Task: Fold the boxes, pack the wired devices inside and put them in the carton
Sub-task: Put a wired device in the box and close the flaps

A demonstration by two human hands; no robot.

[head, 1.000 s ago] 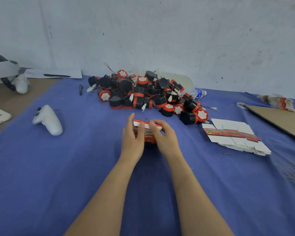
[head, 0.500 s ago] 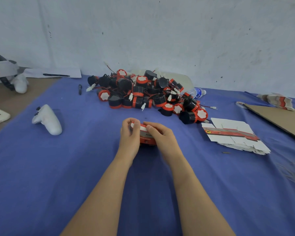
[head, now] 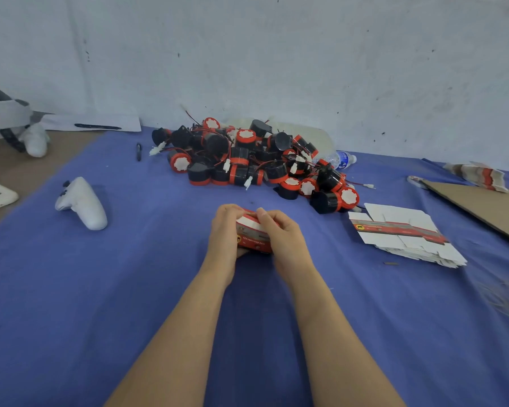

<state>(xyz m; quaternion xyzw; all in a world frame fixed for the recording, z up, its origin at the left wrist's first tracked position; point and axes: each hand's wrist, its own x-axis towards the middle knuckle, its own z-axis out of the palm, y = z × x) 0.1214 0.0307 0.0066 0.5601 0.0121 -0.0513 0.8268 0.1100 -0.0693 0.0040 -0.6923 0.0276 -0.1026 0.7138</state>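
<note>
Left hand (head: 222,230) and right hand (head: 282,237) both grasp the small red-and-white printed cardboard box (head: 252,240) — likely light, thin, easily crushed; hold by folded edges, not panels

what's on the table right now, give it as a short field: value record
left hand: left hand grips the left end of the small box
right hand: right hand has its fingers curled over the box's white top flap
small box: red and white, held between both hands, low over the blue cloth
wired devices: black and orange pile behind the hands
flat boxes: unfolded stack on the right
brown cardboard: sheet at the right edge
white controller: lies on the left
</note>
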